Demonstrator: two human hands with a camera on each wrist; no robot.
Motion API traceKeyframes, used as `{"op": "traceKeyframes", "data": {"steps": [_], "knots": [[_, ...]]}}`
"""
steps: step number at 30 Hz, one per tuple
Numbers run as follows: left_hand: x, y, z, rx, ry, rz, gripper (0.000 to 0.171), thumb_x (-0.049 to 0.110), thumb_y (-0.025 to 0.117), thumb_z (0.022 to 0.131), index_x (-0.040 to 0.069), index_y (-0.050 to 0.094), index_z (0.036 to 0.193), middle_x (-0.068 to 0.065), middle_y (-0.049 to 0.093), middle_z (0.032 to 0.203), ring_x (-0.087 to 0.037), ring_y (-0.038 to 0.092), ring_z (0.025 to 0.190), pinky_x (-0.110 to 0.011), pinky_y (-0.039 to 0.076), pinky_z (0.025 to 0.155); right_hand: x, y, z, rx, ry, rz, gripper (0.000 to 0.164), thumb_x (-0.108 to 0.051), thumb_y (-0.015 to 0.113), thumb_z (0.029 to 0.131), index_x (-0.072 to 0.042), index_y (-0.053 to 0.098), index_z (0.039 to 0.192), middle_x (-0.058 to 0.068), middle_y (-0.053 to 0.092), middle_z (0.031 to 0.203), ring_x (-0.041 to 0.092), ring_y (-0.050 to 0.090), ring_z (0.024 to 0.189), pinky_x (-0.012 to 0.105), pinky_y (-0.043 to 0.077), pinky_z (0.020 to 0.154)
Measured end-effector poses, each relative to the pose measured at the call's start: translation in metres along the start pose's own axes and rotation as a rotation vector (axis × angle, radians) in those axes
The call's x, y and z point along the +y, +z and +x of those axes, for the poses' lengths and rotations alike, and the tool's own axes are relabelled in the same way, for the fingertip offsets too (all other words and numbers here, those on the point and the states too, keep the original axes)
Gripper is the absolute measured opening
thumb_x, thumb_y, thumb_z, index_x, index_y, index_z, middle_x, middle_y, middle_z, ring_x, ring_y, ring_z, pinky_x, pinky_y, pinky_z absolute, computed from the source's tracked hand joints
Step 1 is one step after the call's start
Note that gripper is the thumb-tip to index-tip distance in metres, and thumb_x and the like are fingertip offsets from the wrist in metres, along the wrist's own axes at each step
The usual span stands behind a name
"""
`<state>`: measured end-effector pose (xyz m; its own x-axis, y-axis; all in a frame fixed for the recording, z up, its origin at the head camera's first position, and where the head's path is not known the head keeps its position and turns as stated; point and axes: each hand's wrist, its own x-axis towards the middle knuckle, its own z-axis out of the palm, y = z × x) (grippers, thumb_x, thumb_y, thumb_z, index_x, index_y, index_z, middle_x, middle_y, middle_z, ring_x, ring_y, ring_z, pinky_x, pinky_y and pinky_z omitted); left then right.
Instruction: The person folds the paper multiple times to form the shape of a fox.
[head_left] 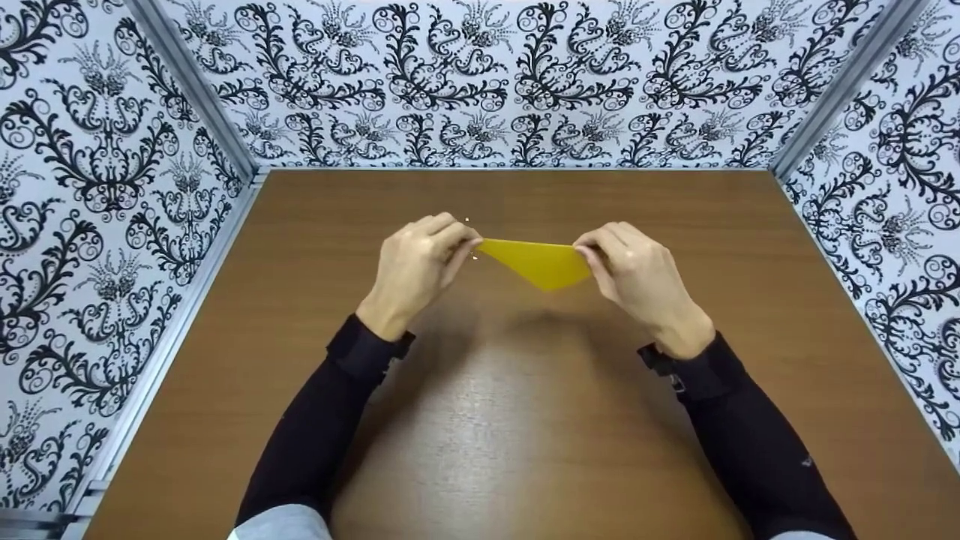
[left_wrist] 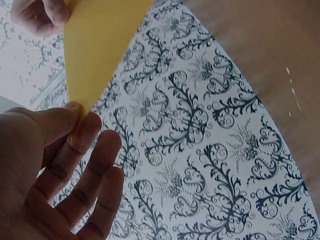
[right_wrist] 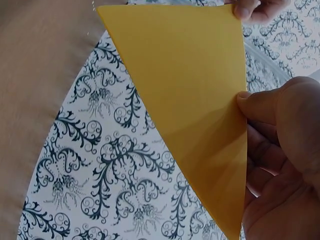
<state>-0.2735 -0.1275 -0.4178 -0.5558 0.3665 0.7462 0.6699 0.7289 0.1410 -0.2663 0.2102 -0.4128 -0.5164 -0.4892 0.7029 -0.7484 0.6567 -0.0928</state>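
Observation:
A yellow sheet of paper (head_left: pixel 536 262), its visible shape roughly triangular, is held up above the table between both hands. My left hand (head_left: pixel 420 259) pinches its narrow left corner between thumb and forefinger; in the left wrist view the other fingers of that hand (left_wrist: pixel 65 165) are loosely bent beside the paper (left_wrist: pixel 100 50). On the other side, my right hand (head_left: pixel 634 266) pinches the upper edge. From the right wrist, the thumb of this hand (right_wrist: pixel 285 140) lies on the near face of the paper (right_wrist: pixel 180 85), with the fingers partly hidden behind it.
Beneath the hands is a brown wooden table (head_left: pixel 480 420) with a glossy reflection. White panels with black scroll patterns (head_left: pixel 480 82) enclose its back and sides. Metal frame posts (head_left: pixel 199 86) stand at the corners.

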Motion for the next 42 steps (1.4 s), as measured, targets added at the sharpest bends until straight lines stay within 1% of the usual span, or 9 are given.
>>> {"op": "traceKeyframes", "data": {"steps": [5,11,14,18,24,29,32,37,42], "knots": [[-0.009,-0.005,0.002,0.024,-0.018,0.017,0.013,0.026,0.082,0.111,0.016,0.088,0.107,0.000,0.084,0.099,-0.020,0.076,0.082,-0.036,0.065,0.073,0.008,-0.005,0.000,0.004,0.026,-0.012,0.008,-0.004,0.081,0.109,0.002,0.080,0.114,0.019,0.082,0.105,0.037,0.078,0.096,0.049,0.072,0.087],[-0.018,-0.012,0.003,0.080,-0.058,0.024,0.014,0.024,0.083,0.111,0.013,0.089,0.105,-0.003,0.081,0.094,-0.021,0.074,0.076,-0.036,0.064,0.070,0.017,-0.008,-0.003,0.020,0.080,-0.026,0.007,-0.003,0.080,0.109,0.004,0.080,0.113,0.021,0.082,0.107,0.040,0.078,0.098,0.053,0.072,0.088],[-0.018,-0.012,0.003,0.096,-0.060,0.021,0.015,0.024,0.083,0.112,0.012,0.089,0.105,-0.004,0.080,0.093,-0.020,0.072,0.074,-0.035,0.064,0.069,0.019,-0.008,-0.004,0.024,0.096,-0.028,0.009,-0.006,0.080,0.111,0.003,0.080,0.113,0.021,0.082,0.106,0.040,0.078,0.098,0.053,0.071,0.087],[-0.012,-0.009,0.005,0.111,-0.046,0.004,0.013,0.023,0.084,0.110,0.012,0.089,0.106,-0.004,0.080,0.094,-0.020,0.071,0.075,-0.034,0.064,0.072,0.017,-0.007,-0.004,0.026,0.099,-0.035,0.009,-0.008,0.079,0.112,0.001,0.080,0.114,0.020,0.081,0.106,0.039,0.078,0.098,0.053,0.070,0.087],[0.003,-0.002,0.004,0.135,0.015,-0.044,0.011,0.023,0.086,0.109,0.013,0.090,0.112,-0.003,0.082,0.102,-0.022,0.074,0.086,-0.031,0.065,0.079,0.010,-0.003,-0.003,0.007,0.066,-0.027,0.008,-0.006,0.081,0.110,0.001,0.080,0.114,0.019,0.082,0.106,0.037,0.078,0.097,0.050,0.072,0.085],[0.014,0.007,0.003,0.132,0.077,-0.057,0.015,0.027,0.085,0.109,0.015,0.090,0.118,-0.003,0.083,0.112,-0.025,0.072,0.096,-0.033,0.059,0.080,0.001,0.000,-0.001,-0.012,0.035,-0.014,0.010,-0.010,0.080,0.111,0.000,0.081,0.116,0.018,0.082,0.106,0.036,0.078,0.098,0.048,0.072,0.085],[0.021,0.014,0.002,0.119,0.117,-0.060,0.017,0.028,0.087,0.108,0.016,0.089,0.120,-0.002,0.084,0.115,-0.024,0.072,0.099,-0.034,0.055,0.079,-0.005,0.001,-0.001,-0.016,0.014,-0.010,0.011,-0.012,0.080,0.112,-0.001,0.081,0.116,0.015,0.081,0.105,0.034,0.078,0.096,0.047,0.072,0.085],[0.033,0.022,-0.002,0.100,0.173,-0.013,0.019,0.030,0.087,0.107,0.019,0.089,0.122,0.001,0.084,0.115,-0.021,0.074,0.101,-0.035,0.055,0.082,-0.015,0.004,-0.001,-0.008,-0.031,-0.010,0.009,-0.010,0.084,0.108,-0.004,0.080,0.114,0.011,0.081,0.103,0.030,0.077,0.093,0.044,0.072,0.083],[0.043,0.029,-0.004,0.094,0.212,0.046,0.016,0.032,0.085,0.109,0.022,0.089,0.122,0.004,0.085,0.111,-0.019,0.076,0.101,-0.036,0.059,0.086,-0.022,0.010,-0.001,-0.007,-0.073,-0.017,0.009,-0.012,0.085,0.108,-0.005,0.081,0.112,0.009,0.081,0.101,0.028,0.078,0.090,0.041,0.071,0.082]]}}
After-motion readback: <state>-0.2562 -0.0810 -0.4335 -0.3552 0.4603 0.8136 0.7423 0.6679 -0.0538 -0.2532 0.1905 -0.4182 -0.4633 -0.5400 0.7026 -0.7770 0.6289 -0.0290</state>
